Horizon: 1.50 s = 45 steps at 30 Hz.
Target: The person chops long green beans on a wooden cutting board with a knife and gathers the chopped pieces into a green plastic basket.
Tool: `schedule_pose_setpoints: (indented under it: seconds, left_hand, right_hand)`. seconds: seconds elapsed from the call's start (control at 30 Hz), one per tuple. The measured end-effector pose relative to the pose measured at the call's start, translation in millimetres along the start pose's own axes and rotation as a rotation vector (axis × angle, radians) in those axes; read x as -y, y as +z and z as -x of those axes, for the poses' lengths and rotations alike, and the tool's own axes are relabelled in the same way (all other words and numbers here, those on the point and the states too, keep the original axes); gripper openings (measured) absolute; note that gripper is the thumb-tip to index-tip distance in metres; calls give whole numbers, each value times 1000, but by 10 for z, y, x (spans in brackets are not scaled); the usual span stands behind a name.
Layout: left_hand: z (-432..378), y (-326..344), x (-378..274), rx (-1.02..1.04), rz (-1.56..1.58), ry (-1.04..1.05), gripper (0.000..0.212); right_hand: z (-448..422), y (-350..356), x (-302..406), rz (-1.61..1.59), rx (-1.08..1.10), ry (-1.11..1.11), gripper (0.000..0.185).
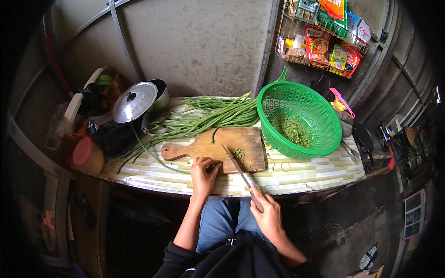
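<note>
My left hand [204, 173] rests at the lower left of a wooden cutting board [208, 144], its fingers closed on a long bean [156, 160] that trails off to the left. In my right hand [266, 212] is a kitchen knife [240, 170], gripped by its brown handle, the blade angled over the board. Small cut bean pieces [239, 153] lie to the right of the blade. Behind the board is a pile of whole long beans [208, 116], one tip hanging onto the wood. A green plastic colander [333, 130] holds many chopped pieces.
A pot with a metal lid [135, 102] stands at the back left, near a lidded plastic tub [87, 156]. Rubber bands [285, 166] and metal cutlery [349, 151] lie at the right. A wire rack [302, 60] of food packets hangs on the wall.
</note>
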State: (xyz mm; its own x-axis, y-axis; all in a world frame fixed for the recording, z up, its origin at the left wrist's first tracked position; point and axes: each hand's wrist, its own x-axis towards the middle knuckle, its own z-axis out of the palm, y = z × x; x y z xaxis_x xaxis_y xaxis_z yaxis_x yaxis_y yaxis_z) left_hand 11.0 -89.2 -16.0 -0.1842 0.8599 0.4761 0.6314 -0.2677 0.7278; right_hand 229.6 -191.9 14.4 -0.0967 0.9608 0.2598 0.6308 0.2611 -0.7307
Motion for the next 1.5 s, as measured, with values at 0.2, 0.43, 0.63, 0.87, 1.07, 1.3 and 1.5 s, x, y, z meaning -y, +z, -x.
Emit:
schedule_pose_setpoints:
  seconds: [0.2, 0.43, 0.63, 0.87, 1.07, 1.3, 1.5]
  left_hand:
    - [10, 16, -10, -11, 73, -50, 15]
    - [22, 31, 11, 2, 76, -61, 14]
    - [52, 19, -18, -7, 22, -5, 17]
    - [54, 69, -48, 3, -76, 18, 15]
    - [-104, 186, -58, 11, 29, -51, 12]
    - [-124, 283, 25, 26, 12, -31, 14]
    - [-80, 290, 6, 36, -79, 3, 17]
  right_hand:
    - [82, -3, 153, -61, 47, -14, 63]
    - [79, 116, 226, 23, 100, 60, 61]
    - [-12, 191, 235, 65, 119, 82, 64]
    - [-56, 20, 94, 65, 12, 105, 60]
    - [-29, -50, 46, -32, -23, 9, 59]
    - [23, -1, 118, -34, 7, 29, 59]
    - [21, 8, 201, 23, 52, 100, 58]
